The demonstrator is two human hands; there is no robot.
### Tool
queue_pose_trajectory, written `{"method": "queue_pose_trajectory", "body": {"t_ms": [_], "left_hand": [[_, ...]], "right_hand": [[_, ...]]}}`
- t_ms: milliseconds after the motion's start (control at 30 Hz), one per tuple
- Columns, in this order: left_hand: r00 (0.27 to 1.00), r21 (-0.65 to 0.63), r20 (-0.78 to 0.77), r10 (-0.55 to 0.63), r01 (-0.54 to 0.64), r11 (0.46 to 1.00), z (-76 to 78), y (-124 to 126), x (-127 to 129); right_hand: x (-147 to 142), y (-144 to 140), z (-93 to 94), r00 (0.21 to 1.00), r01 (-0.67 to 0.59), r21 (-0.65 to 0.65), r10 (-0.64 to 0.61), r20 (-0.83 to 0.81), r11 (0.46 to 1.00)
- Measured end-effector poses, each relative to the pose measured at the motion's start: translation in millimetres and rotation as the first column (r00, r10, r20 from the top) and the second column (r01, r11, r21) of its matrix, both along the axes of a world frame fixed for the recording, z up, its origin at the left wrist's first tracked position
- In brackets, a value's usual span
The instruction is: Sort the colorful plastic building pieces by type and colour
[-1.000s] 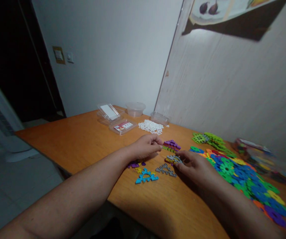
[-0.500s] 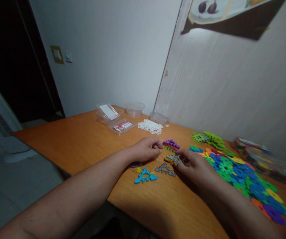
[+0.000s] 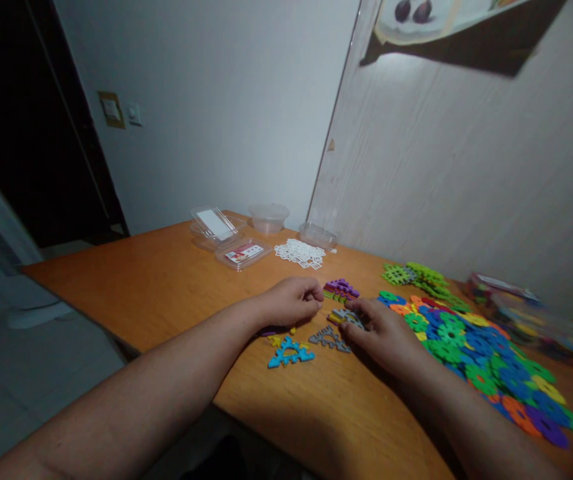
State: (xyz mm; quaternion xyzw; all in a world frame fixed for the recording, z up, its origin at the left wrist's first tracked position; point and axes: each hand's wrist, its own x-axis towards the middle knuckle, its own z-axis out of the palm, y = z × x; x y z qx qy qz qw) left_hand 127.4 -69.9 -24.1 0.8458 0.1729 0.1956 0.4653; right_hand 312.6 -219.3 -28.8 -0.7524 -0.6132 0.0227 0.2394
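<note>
Orange-brown wood fills the lower frame, a table (image 3: pixel 176 287) set into a corner between a white wall and a pale panelled one, where a person works with both bare hands among plastic interlocking toy pieces. The left hand (image 3: pixel 291 301) rests knuckles-up near the middle of the table, its fingers curled together at the edge of a small stack of purple pieces (image 3: pixel 341 289); whether the fingertips actually pinch a piece cannot be told from this angle. The right hand (image 3: pixel 386 330) lies just beside it, palm down, fingers loosely bent over a grey piece (image 3: pixel 345 316) that it touches at the fingertips, without a visible clamp on it. Between the two hands and slightly nearer the camera lies a grey triangular piece (image 3: pixel 330 339), and just left of that a blue triangular piece (image 3: pixel 290 353), both flat on the wood and apart from either hand. Small yellow and purple bits peek out under the left wrist. To the right of the right hand spreads a wide heap of multicoloured flower-shaped pieces (image 3: pixel 481 353) in blue, green, orange and yellow, running toward the table's near right edge. Behind it sits a cluster of green pieces (image 3: pixel 416 275), and at far right a blurred clear bag of more pieces (image 3: pixel 516 310). Toward the far corner lie a patch of white pieces (image 3: pixel 300 253), clear plastic lidded boxes (image 3: pixel 226 237) and a round clear tub (image 3: pixel 268 218).
</note>
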Motion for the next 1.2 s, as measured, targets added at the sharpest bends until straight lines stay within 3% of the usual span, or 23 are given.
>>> {"method": "queue_pose_trajectory", "body": {"t_ms": [300, 600, 933, 1067, 1200], "left_hand": [[0.996, 0.217, -0.09, -0.016, 0.036, 0.975, 7.6, -2.7, -5.1], [0.967, 0.519, -0.25, -0.054, 0.181, 0.835, 20.9, -10.2, -8.7], [0.949, 0.579, -0.314, -0.032, 0.218, 0.786, 21.7, -14.9, -10.7], [0.951, 0.581, -0.307, -0.035, 0.217, 0.785, 20.8, -16.4, -10.0], [0.964, 0.568, -0.266, -0.024, 0.176, 0.804, 18.3, -15.8, -9.2]], "right_hand": [[-3.2, -0.7, 1.6, 1.0, -0.012, 0.0, 0.012, -0.002, 1.0], [-7.9, 1.9, 5.6, 0.997, 0.066, 0.005, -0.066, 0.029, 0.998], [-6.2, 0.5, 3.9, 0.999, 0.029, -0.009, -0.029, 0.027, 1.0], [-1.8, 0.5, 0.3, 0.999, -0.015, 0.042, 0.013, 0.035, 0.999], [-3.6, -2.4, 5.8, 0.999, 0.026, 0.187, -0.03, 0.021, 0.982]]}}
